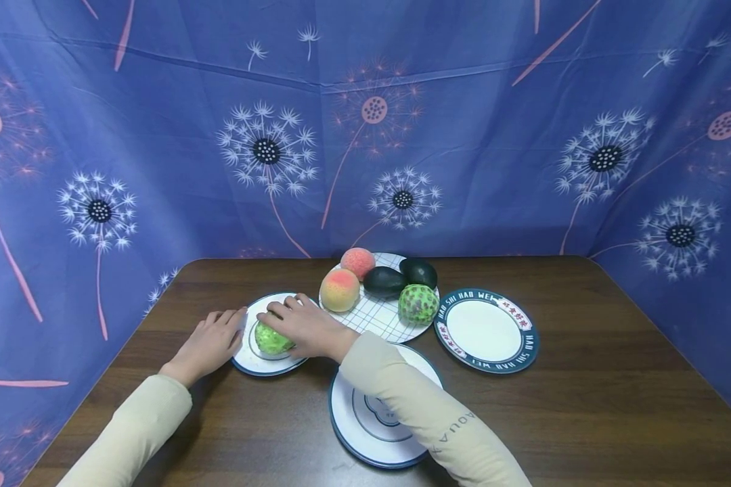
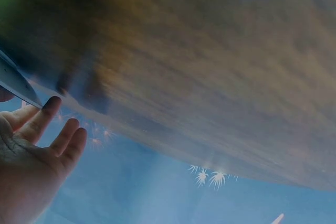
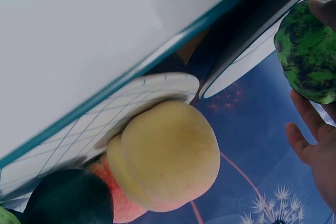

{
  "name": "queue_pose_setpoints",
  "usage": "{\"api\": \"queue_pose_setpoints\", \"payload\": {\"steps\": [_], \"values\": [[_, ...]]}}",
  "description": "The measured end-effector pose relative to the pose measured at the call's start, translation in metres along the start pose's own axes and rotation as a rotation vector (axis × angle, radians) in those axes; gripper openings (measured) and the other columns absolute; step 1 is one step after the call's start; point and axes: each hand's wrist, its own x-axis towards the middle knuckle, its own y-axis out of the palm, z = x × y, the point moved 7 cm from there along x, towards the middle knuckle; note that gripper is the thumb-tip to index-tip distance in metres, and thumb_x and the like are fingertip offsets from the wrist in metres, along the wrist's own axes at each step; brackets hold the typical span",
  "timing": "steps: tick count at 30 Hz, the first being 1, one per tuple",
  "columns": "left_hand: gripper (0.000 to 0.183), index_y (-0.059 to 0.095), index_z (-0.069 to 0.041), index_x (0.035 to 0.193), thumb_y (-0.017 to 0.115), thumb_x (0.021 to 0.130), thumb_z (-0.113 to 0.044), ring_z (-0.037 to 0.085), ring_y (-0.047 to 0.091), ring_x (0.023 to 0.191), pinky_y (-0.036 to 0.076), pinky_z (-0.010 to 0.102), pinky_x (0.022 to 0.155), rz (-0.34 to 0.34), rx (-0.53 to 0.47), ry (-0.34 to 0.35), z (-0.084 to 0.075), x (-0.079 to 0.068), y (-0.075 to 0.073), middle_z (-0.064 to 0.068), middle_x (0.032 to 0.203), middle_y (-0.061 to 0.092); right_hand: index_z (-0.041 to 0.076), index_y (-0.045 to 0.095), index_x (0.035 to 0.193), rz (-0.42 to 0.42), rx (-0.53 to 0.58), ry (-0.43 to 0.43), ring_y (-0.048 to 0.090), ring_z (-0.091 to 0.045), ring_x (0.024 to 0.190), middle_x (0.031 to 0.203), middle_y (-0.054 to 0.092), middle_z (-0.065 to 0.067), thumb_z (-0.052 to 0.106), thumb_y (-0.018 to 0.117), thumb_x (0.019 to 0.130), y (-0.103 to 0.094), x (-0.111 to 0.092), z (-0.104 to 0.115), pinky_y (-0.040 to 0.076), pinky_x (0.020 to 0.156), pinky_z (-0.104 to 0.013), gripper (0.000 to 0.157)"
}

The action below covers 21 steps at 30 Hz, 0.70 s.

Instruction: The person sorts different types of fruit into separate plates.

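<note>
Here the right hand (image 1: 309, 328) grips the green fruit (image 1: 272, 340) over the left plate (image 1: 263, 366), fingers curled round it, presumably so it can't roll; the left hand (image 1: 210, 340), fingers loosely extended, touches the rim, probably steadying the plate.

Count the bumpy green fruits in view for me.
2: one bumpy green fruit in the right hand, over the leftmost plate; the other on the right side of the checked plate. The arms could hide more.

Dim, blurred tabletop (image 2: 236, 77), left wrist view
</note>
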Motion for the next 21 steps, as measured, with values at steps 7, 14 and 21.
{"api": "queue_pose_setpoints", "payload": {"steps": [7,14,21], "values": [[0.046,0.041,0.003,0.133,0.047,0.092,-0.018,0.044,0.045,0.113,0.039,0.058,0.090,0.006,0.001,-0.002,0.000,-0.001,0.001,0.022,0.125,0.050,0.026,0.024,0.144,0.033,0.017,-0.001,0.037,-0.019,0.126,0.141,0.037,0.001,0.043,0.070,0.076,0.004,0.006,0.006,0.030,0.108,-0.038,0.084],[0.046,0.040,0.002,0.133,0.045,0.092,-0.018,0.045,0.044,0.113,0.038,0.059,0.090,0.006,-0.012,-0.005,0.000,-0.001,0.000,0.021,0.127,0.049,0.027,0.022,0.145,0.034,-0.004,-0.008,0.036,-0.018,0.127,0.143,0.035,0.002,0.045,0.067,0.078,0.002,0.009,0.010,0.031,0.107,-0.037,0.083],[0.047,0.039,0.003,0.134,0.044,0.093,-0.019,0.044,0.044,0.113,0.039,0.059,0.090,0.010,-0.004,0.002,-0.001,-0.002,-0.001,0.021,0.127,0.048,0.026,0.022,0.145,0.015,0.004,-0.015,0.039,-0.018,0.124,0.142,0.035,0.003,0.046,0.067,0.078,0.003,0.013,0.012,0.033,0.104,-0.036,0.083]]}}
